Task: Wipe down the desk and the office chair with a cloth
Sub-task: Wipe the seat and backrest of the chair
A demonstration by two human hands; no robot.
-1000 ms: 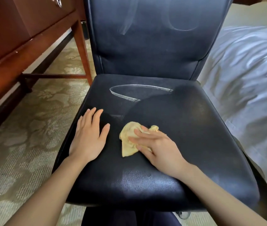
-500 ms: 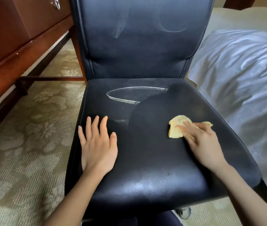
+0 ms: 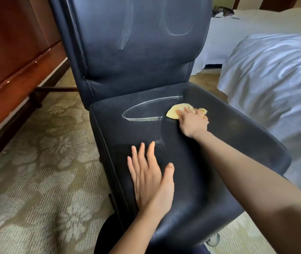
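Note:
A black leather office chair (image 3: 237, 136) fills the middle of the view, its seat and backrest streaked with pale wipe marks. My right hand (image 3: 193, 121) presses a crumpled yellow cloth (image 3: 173, 111) onto the far part of the seat, at the right end of an oval streak. Part of the cloth is hidden under my fingers. My left hand (image 3: 149, 178) lies flat, fingers spread, on the near left part of the seat and holds nothing. The reddish wooden desk (image 3: 12, 70) stands along the left edge.
A bed with rumpled white bedding (image 3: 274, 85) sits close to the chair's right side. Patterned beige carpet (image 3: 36, 171) covers the floor between desk and chair. A desk crossbar (image 3: 54, 89) runs low behind the chair.
My right hand has slid the cloth from the seat's near middle to the right, then up to the far part. The view has shifted and the chair looks turned; my left hand stays flat.

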